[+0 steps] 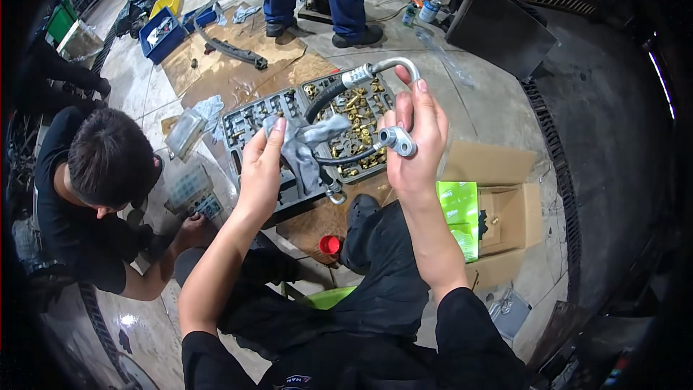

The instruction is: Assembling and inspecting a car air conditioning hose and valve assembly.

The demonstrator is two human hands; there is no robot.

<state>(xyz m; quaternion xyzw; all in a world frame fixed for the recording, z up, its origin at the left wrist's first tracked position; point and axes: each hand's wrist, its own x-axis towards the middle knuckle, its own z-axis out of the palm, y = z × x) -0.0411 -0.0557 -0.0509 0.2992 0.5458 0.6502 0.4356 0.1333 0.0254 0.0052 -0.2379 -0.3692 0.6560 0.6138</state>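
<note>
My left hand [261,166] is closed on a grey rag [304,155], thumb on top, and the rag is wrapped over part of a black hose [326,100]. My right hand [420,141] grips the hose assembly by its bent metal pipe [398,63]. A silver flange fitting [398,141] at another hose end lies against the right palm. Another bent metal end [334,193] hangs below the rag. Beneath both hands lies an open grey case [232,146] of fittings, with many brass pieces [359,110] in its right half.
An open cardboard box [530,209] with a green package [459,218] stands at right. A red cup [330,245] is near my foot. To the left a person [108,188] crouches beside a clear organizer [189,186]. Blue bin [160,35] and standing legs [352,0] are farther off.
</note>
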